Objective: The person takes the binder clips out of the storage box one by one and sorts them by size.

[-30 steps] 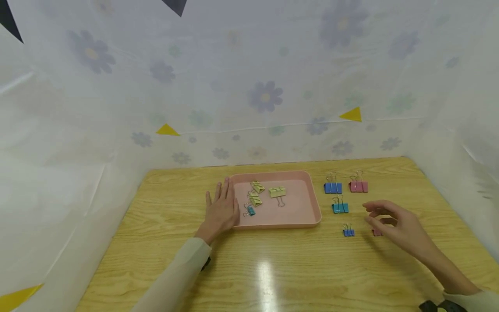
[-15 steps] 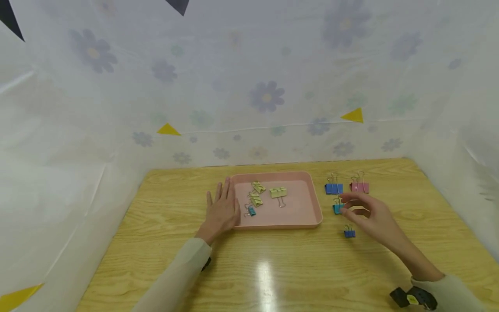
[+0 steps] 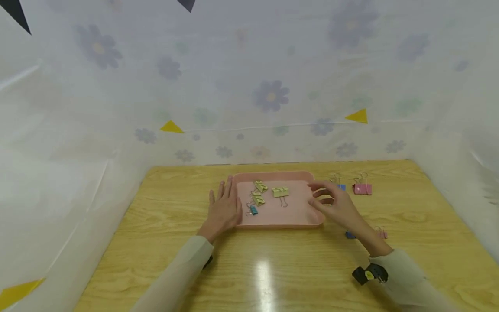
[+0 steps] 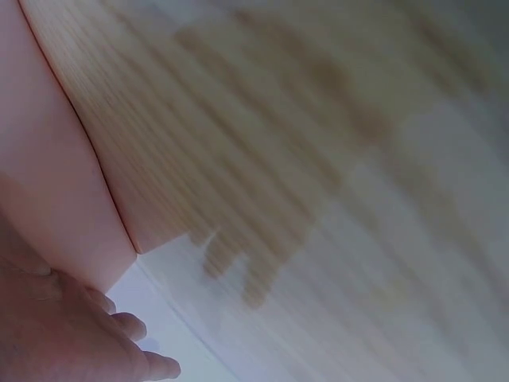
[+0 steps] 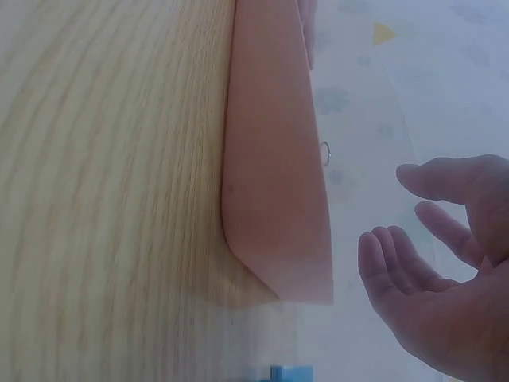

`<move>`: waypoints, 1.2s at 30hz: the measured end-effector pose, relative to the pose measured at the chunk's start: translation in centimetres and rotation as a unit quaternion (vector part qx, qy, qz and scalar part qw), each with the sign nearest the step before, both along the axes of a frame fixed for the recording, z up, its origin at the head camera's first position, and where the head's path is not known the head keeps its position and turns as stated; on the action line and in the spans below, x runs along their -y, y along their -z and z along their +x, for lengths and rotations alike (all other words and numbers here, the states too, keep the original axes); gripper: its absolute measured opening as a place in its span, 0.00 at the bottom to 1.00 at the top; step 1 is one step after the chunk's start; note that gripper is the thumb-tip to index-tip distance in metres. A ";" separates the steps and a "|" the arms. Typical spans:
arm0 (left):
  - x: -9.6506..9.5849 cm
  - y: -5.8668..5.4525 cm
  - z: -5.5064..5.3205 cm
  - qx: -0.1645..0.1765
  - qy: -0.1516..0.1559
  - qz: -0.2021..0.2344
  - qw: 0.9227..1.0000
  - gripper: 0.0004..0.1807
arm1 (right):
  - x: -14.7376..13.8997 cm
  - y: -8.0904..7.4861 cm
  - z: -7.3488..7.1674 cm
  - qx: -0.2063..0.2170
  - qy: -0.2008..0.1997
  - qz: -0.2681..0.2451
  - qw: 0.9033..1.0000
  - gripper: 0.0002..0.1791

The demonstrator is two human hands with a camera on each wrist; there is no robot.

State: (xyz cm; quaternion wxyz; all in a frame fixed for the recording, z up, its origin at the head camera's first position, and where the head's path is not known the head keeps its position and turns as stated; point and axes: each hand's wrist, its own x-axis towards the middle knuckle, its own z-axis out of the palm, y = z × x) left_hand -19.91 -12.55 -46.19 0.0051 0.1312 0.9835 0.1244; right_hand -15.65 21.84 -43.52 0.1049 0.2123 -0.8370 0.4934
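Observation:
My left hand (image 3: 223,210) lies with straight fingers along the left side of a pink tray (image 3: 296,222). Over the tray's right rim is my right hand (image 3: 333,203), its thumb and fingers loosely bent and apart. The right wrist view shows nothing between those fingers. Inside the tray lie a yellow binder clip (image 3: 280,192), two more yellow ones toward the left, and a small teal binder clip (image 3: 254,210). A larger blue binder clip (image 3: 341,187) shows partly behind the right hand.
Right of the tray, a large pink binder clip (image 3: 362,189) stands at the back. Nearer the front are a small blue clip (image 3: 351,235), partly covered by the right forearm, and a small pink clip (image 3: 383,234). White flowered sheeting (image 3: 249,108) encloses the wooden table (image 3: 175,190).
My right hand has moved left, from above the small pink clip, past the teal clip, to the tray's right rim. The left hand has stayed against the tray.

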 end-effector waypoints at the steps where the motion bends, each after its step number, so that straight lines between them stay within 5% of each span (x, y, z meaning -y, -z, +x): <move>1: 0.0 0.1 -0.1 -0.001 0.002 -0.001 1.000 0.35 | 0.3 0.1 -0.2 0.001 0.001 -0.001 1.000 0.24; 10: -0.2 0.2 -0.2 -0.007 0.006 -0.011 1.000 0.35 | 3.0 0.3 -2.2 0.053 -0.010 0.006 0.999 0.27; 20: -0.1 0.2 0.0 0.004 0.000 -0.015 1.000 0.35 | 5.3 2.4 -4.0 0.063 -0.004 0.009 0.998 0.32; 29: 0.0 0.2 0.0 -0.004 0.003 -0.013 1.000 0.35 | 7.2 3.4 -5.0 0.129 0.073 0.053 0.987 0.30; 36: 0.1 0.1 -0.1 0.000 0.000 -0.013 1.000 0.35 | 8.6 3.7 -5.5 0.132 0.076 0.068 0.986 0.30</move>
